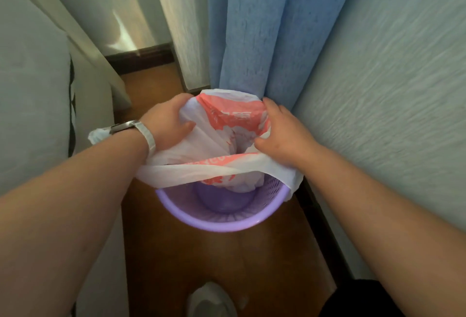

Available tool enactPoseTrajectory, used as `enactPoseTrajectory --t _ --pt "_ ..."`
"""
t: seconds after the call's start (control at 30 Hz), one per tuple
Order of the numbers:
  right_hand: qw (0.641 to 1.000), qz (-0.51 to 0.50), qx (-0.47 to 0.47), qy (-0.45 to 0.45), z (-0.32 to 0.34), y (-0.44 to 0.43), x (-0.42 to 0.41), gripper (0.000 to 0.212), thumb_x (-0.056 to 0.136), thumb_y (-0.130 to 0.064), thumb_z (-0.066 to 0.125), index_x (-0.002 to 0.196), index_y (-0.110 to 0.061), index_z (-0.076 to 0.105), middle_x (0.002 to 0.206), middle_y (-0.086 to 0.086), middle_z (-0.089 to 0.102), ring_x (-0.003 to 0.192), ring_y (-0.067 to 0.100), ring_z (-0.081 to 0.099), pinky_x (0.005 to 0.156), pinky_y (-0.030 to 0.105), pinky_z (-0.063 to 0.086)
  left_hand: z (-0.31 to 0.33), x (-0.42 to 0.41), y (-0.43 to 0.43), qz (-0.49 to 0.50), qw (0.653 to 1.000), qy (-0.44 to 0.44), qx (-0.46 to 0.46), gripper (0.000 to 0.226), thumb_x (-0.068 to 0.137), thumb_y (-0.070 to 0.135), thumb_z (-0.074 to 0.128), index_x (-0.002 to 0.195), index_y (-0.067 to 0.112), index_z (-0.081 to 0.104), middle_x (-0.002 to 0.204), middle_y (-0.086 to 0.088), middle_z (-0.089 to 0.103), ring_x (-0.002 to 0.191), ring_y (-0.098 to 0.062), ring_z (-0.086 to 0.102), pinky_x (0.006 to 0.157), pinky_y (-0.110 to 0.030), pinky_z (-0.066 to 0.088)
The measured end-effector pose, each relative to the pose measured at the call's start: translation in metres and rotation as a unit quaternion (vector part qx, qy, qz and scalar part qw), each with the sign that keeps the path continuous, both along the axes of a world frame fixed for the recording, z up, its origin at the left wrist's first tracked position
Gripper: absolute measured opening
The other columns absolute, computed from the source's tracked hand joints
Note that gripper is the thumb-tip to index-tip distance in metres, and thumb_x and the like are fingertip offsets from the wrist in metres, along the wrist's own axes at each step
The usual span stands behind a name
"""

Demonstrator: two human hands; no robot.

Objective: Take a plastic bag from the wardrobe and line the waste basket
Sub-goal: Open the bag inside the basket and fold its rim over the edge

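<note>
A purple plastic waste basket [214, 223] with perforated walls stands on the wooden floor. A white plastic bag with red print [222, 135] hangs into it, its mouth spread over the far half of the rim. My left hand [166, 122], a watch on its wrist, grips the bag's left edge. My right hand [282, 130] grips the bag's right edge near the wall. The bag's near edge stretches as a band across the basket's middle, and the near rim stays bare. The bag's bottom hangs partway down inside.
A blue curtain [264, 26] hangs directly behind the basket, and a pale textured wall [390, 89] runs along the right. A light bed or sofa edge [37, 89] lies on the left. My shoe [211, 299] shows at the bottom on the brown floor.
</note>
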State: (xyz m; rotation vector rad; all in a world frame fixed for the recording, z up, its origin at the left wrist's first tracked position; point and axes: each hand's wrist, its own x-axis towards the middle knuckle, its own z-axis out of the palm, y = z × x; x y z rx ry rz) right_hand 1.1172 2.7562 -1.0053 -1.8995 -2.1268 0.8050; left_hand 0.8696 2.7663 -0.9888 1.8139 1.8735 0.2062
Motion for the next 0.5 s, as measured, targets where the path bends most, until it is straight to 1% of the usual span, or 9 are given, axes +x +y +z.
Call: enactPoseTrajectory --t 0.1,0.17,0.2,0.27,0.33,0.4,0.5 --pt "0.998 -0.029 -0.004 0.053 -0.001 -0.001 0.004 0.06 0.078 -0.022 0.067 0.133 -0.022 0.043 0.126 0.009 0.059 0.114 0.03 0.058 0.093 0.038 0.049 -0.003 -0.004 0.001 0.019 1.0 -0.016 0.003 0.032 0.097 0.023 0.055 0.128 0.024 0.05 0.116 -0.003 0.061 0.097 -0.021 0.056 0.079 -0.031 0.042" --pt "0.996 -0.056 -0.024 0.069 0.0 -0.004 0.007 0.046 0.081 -0.019 0.063 0.125 -0.02 0.048 0.116 0.01 0.065 0.106 0.032 0.061 0.088 0.04 0.051 -0.004 -0.007 -0.001 0.032 0.999 -0.042 0.006 0.018 0.097 0.021 0.053 0.114 0.025 0.051 0.099 0.002 0.06 0.089 -0.02 0.058 0.068 -0.025 0.041" --pt "0.995 -0.064 -0.033 0.068 0.0 -0.006 0.007 0.042 0.084 -0.018 0.061 0.124 -0.019 0.048 0.115 0.011 0.066 0.105 0.033 0.061 0.087 0.04 0.051 -0.004 -0.008 -0.003 0.04 0.998 -0.055 0.005 0.015 0.097 0.02 0.053 0.11 0.025 0.048 0.092 0.004 0.057 0.085 -0.019 0.057 0.062 -0.023 0.039" --pt "0.994 -0.068 -0.043 0.071 0.001 -0.01 0.008 0.038 0.086 -0.019 0.058 0.123 -0.019 0.049 0.115 0.011 0.065 0.105 0.034 0.061 0.087 0.04 0.051 -0.004 -0.011 -0.01 0.053 0.996 -0.067 -0.003 0.017 0.097 0.019 0.053 0.109 0.024 0.043 0.087 0.004 0.054 0.078 -0.015 0.056 0.057 -0.022 0.037" --pt "0.993 -0.061 -0.056 0.08 0.003 -0.015 0.007 0.036 0.089 -0.02 0.056 0.124 -0.019 0.049 0.116 0.012 0.065 0.106 0.034 0.061 0.089 0.04 0.05 -0.002 -0.014 -0.019 0.057 0.996 -0.062 -0.019 0.017 0.097 0.018 0.053 0.11 0.023 0.042 0.087 0.002 0.056 0.075 -0.015 0.056 0.056 -0.023 0.038" --pt "0.993 -0.052 -0.063 0.083 0.005 -0.022 0.004 0.032 0.092 -0.022 0.053 0.123 -0.02 0.049 0.116 0.012 0.065 0.105 0.034 0.061 0.089 0.04 0.051 0.001 -0.019 -0.032 0.052 0.997 -0.055 -0.03 0.014 0.097 0.016 0.053 0.107 0.023 0.046 0.087 0.0 0.058 0.076 -0.017 0.057 0.058 -0.026 0.04" --pt "0.994 -0.039 -0.067 0.076 0.007 -0.04 0.002 0.025 0.095 -0.025 0.05 0.12 -0.022 0.049 0.112 0.012 0.066 0.101 0.035 0.062 0.086 0.041 0.052 0.006 -0.024 -0.058 0.058 0.995 -0.051 -0.059 0.015 0.094 0.011 0.054 0.092 0.026 0.049 0.082 0.001 0.058 0.077 -0.021 0.058 0.063 -0.029 0.04"
